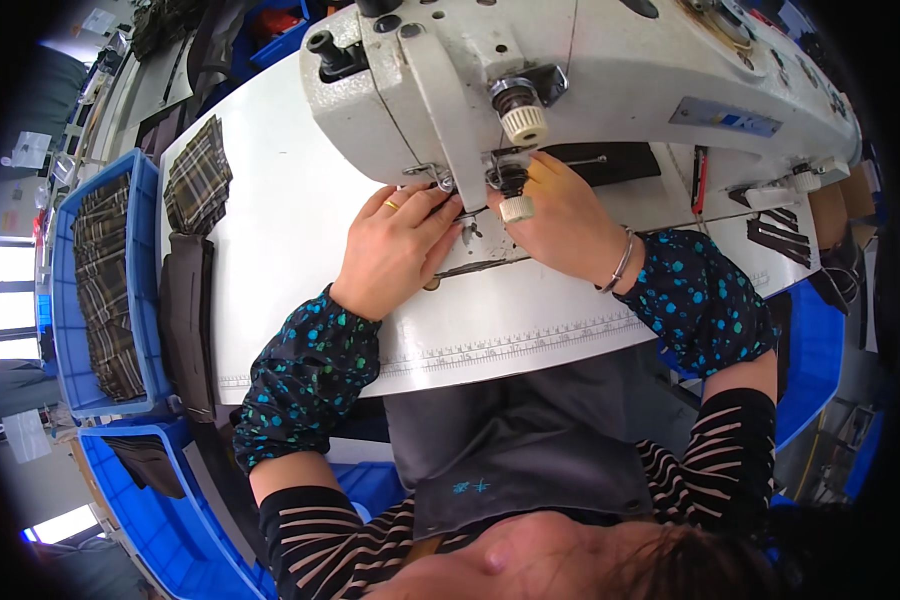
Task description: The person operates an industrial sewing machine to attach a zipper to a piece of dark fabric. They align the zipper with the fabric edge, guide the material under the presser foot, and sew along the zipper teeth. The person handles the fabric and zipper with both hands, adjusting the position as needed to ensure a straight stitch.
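A white sewing machine [410, 110] reaches over the table, its needle area between my two hands. My left hand [395, 240], with a ring on one finger, lies left of the presser foot. Its bent fingers pinch a small dark fabric piece [458, 214] near the needle. My right hand [555, 215] curls in from the right, behind the lower cream tension knob [516, 209]; its fingertips are hidden by the machine parts, so what they grip does not show. Just beyond that hand, a dark fabric strip [615, 163] lies under the machine arm.
Plaid fabric pieces [199, 178] and folded dark fabric [185, 320] lie at the table's left. Beside them, a blue crate [67, 330] holds plaid pieces. A red-handled tool [699, 182] and dark strips [780, 238] lie right. A ruler strip [510, 345] runs along the front edge.
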The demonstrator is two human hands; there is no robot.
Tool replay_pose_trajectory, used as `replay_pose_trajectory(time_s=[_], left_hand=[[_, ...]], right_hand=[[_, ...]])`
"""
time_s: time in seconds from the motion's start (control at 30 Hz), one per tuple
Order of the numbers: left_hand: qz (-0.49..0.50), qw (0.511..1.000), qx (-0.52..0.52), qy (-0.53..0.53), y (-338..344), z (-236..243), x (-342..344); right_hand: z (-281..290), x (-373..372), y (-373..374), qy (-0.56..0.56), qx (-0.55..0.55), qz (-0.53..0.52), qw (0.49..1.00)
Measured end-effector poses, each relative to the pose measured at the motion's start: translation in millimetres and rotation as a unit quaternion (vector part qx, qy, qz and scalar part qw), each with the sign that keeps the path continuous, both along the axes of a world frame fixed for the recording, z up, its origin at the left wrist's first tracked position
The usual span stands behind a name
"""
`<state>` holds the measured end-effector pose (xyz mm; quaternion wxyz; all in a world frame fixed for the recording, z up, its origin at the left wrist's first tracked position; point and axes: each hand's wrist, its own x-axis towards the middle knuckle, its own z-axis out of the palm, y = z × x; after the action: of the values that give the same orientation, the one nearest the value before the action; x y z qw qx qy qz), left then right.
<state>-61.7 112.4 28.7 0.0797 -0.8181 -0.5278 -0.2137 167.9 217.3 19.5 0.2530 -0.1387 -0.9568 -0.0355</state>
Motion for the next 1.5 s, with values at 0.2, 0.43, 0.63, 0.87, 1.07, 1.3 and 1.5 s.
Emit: replay_pose_trajectory(time_s=[0.2,0.43,0.63,0.87,1.07,1.3,1.5], left_hand=[[-0.001,1.000,-0.002,-0.009,0.5,4.1,1.0],[-0.005,1.000,0.000,-0.018,0.8,3.0,-0.2],[0.003,1.000,-0.003,-0.016,0.1,2.9,0.1],[0.012,1.000,-0.025,-0.015,-0.8,0.6,-0.8],[0.013,1.000,-0.011,-0.014,1.6,-1.0,-3.6],[0.041,0.999,0.012,0.007,-6.5,-2.8,0.3],[0.037,0.999,-0.007,0.006,-19.1,-3.7,6.3]], right_hand=[[-0.5,0.2,0.7,0.006,-0.008,0.004,1.000],[3.1,0.9,0.6,-0.001,-0.014,0.011,1.000],[3.4,1.1,0.6,0.000,-0.002,0.013,1.000],[3.4,1.0,1.3,-0.004,-0.006,0.015,1.000],[-1.2,-0.9,1.9,-0.007,-0.043,0.013,0.999],[15.5,6.0,-29.6,-0.071,-0.022,0.034,0.997],[65.4,23.0,14.8,-0.206,-0.234,0.082,0.947]])
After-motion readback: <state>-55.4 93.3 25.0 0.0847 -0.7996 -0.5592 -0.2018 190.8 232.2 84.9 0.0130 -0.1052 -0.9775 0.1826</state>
